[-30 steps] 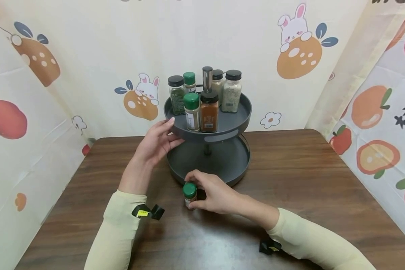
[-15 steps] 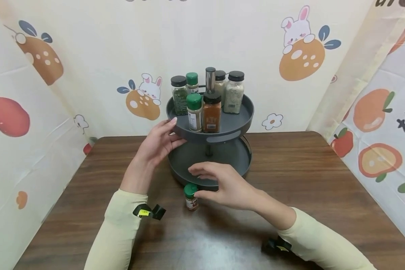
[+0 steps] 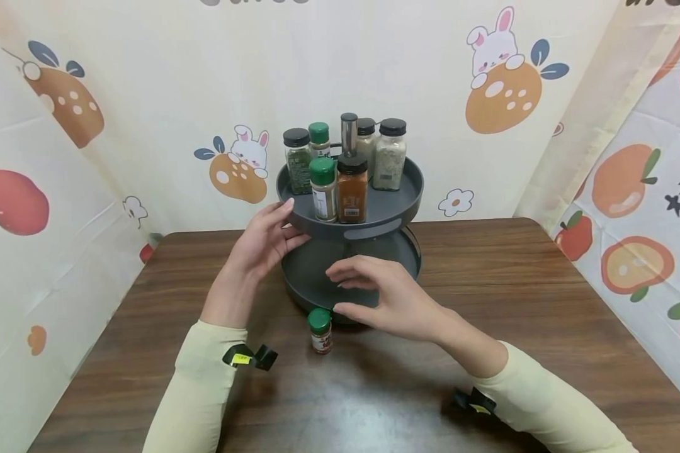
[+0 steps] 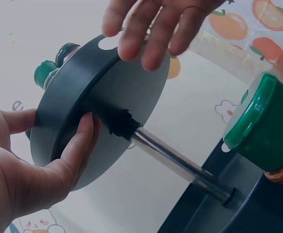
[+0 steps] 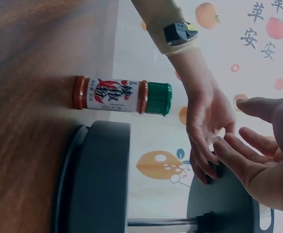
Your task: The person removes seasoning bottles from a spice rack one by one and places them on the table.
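Note:
My left hand point(image 3: 262, 242) pinches the left rim of the upper tier point(image 3: 382, 228) of a dark grey two-tier turntable rack, thumb outside and fingers underneath. On the table in front of the rack stands a small spice jar point(image 3: 320, 331) with a green cap, upright; the right wrist view shows its white label with red chillies point(image 5: 113, 95). My right hand point(image 3: 393, 296) hovers above and to the right of this jar, fingers loosely bent with nothing between them, in front of the lower tier point(image 3: 311, 277).
On the upper tier stand a green-capped jar point(image 3: 323, 192), an orange-brown spice jar point(image 3: 352, 192), a green herb jar point(image 3: 298, 165) and a pale-filled jar point(image 3: 390, 157), with others behind. A metal post point(image 3: 349, 133) rises at its centre. Patterned curtains surround the wooden table point(image 3: 487, 277).
My right hand has let go of the green-capped spice jar and moved up and to the right. The jar stays on the table. My left hand keeps its place on the rim.

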`<state>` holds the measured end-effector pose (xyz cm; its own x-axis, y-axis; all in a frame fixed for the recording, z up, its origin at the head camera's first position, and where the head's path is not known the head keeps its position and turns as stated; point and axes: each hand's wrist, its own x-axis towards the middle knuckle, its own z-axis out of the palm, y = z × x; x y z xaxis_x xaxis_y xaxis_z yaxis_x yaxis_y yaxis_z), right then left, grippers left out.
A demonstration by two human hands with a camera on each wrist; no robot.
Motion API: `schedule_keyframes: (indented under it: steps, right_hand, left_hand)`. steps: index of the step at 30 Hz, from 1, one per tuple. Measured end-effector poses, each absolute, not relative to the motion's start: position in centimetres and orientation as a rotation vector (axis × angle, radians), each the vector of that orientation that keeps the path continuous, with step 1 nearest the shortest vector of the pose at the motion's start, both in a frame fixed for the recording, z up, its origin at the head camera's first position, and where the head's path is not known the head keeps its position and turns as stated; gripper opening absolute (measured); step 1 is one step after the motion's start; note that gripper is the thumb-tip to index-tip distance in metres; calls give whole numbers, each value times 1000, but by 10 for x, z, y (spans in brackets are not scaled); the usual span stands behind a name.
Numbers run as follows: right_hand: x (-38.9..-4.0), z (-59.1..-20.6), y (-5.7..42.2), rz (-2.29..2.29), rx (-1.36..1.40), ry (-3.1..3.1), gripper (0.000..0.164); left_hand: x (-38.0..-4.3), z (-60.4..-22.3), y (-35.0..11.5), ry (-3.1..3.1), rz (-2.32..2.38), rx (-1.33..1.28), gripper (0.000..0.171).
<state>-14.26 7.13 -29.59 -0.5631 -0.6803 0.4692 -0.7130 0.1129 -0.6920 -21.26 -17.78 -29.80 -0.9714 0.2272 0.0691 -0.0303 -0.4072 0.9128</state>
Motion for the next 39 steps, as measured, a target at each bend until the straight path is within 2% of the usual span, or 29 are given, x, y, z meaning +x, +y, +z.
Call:
schedule_keyframes:
  steps: [12,39]
  right_hand:
    - [-142,-274,83,1460,1325,-2317,45]
    - [-146,-245,92,1515,1239,-2100,41]
  left_hand:
    - [-211,-298,-177,1632,2506,250,68]
    - [-216,-301,-178,1576,2516,292,66]
